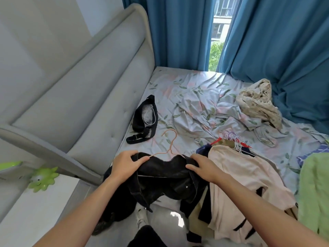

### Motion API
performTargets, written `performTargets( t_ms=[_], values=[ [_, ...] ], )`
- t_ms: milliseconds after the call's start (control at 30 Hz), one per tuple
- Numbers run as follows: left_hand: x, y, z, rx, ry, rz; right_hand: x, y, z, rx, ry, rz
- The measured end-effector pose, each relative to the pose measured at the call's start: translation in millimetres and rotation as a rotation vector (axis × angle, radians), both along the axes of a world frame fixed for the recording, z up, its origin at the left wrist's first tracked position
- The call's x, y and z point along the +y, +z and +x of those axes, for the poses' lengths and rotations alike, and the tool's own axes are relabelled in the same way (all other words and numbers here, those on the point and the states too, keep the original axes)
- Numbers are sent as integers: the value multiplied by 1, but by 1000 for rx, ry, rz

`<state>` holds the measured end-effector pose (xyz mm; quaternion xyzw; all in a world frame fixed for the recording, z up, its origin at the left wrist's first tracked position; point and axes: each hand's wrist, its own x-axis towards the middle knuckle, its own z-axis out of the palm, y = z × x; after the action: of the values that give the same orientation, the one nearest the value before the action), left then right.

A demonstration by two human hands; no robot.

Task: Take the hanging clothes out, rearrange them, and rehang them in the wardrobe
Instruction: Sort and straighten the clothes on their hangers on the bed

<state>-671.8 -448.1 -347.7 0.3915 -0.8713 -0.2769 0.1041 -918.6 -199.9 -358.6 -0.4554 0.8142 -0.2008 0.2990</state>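
Blue curtains (187, 32) hang behind a bed with a floral sheet (187, 97) and grey padded headboard (80, 86) at left. Near the headboard lies a black bag (145, 118). At the near edge, the left hand (124, 164) grips one shoulder of a black jacket (165, 177) on a pink hanger (170, 145); the right hand (203, 167) grips the other shoulder. Just right lies a pale pink top (245, 179) over more hangered clothes.

Pretty clearly a bedroom in someone's home; there's a bed (187, 97) with a rumpled leaf-print sheet, a grey padded headboard (80, 90) beside it, blue curtains (267, 41) over a window (219, 32), and clothes (240, 184) on hangers piled across the mattress.
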Motion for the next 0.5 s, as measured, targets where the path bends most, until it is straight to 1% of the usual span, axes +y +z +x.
performTargets(
  t_ms=[100, 167, 233, 333, 400, 500],
  values=[
    [-41, -28, -8, -55, -122, -135, -37, -17, 5, 21, -131, -20],
    [-71, -51, -14, -104, -220, -168, -59, -33, 8, 46, -193, -3],
    [-101, -79, -17, -161, -292, -163, -83, -54, 11, 32, -242, 17],
    [-142, -128, -20, -252, -360, -73, -119, -95, 16, 19, -307, 68],
    [-168, -157, -28, -353, -419, -22, -142, -125, 16, 31, -323, 114],
    [-202, -194, -43, -456, -513, -72, -166, -166, 15, 76, -336, 180]
  ],
)
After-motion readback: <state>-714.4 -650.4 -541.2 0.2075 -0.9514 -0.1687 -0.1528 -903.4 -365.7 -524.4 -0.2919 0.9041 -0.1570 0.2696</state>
